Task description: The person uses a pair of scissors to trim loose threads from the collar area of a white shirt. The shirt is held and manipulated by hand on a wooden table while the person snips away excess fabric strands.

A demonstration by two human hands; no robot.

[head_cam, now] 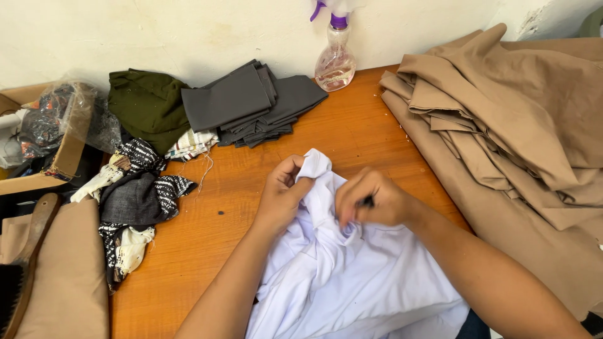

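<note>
White garment [352, 276] is lying bunched on the orange wooden table [207, 251], nearest the person. Left hand [281, 194] is pinching a raised fold of it between thumb and fingers. Right hand [370, 202] is closing around a small dark tool [367, 201], its tip pressing into the cloth beside that fold. Judgement: work is mid-way on 1 spot; the rest of the garment looks untouched. Grey folded pieces [251, 103], spray bottle [335, 59] and tan fabric stack [515, 125] are sitting well apart.

Left hand [281, 196]: fingers curled, thumb and forefinger pinched together.
Right hand [370, 199]: closed in a loose fist, knuckles up.
</note>
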